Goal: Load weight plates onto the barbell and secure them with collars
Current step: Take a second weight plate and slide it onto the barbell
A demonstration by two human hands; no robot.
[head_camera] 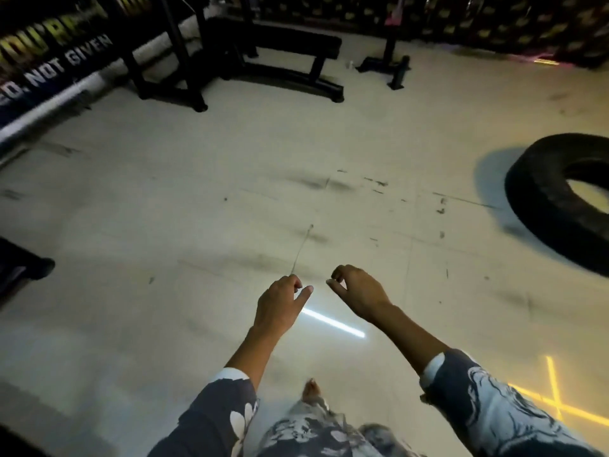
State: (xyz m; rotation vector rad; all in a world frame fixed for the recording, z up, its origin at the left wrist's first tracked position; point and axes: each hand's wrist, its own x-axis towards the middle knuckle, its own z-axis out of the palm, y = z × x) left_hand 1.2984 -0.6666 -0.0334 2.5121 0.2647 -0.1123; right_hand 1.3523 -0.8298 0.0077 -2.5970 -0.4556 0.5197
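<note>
Iron is not in the fingers (304, 292): left hand (280, 308) and right hand (361, 293) hang loosely curled, empty. Beyond, pale floor (197, 192), a black bench (296, 44), a tyre (540, 206); no barbell or plates in view, so loading seems unstarted.

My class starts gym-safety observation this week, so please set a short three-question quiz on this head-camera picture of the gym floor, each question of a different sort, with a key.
1. True or false: the left hand and the right hand each hold a weight plate.
2. What rests on the floor at the person's right? A) a tyre B) a kettlebell C) a ladder
3. Fill in: the banner at the left reads "NOT ____".
Key: 1 false, both hands are empty; 2 A; 3 GIVEN.
</note>
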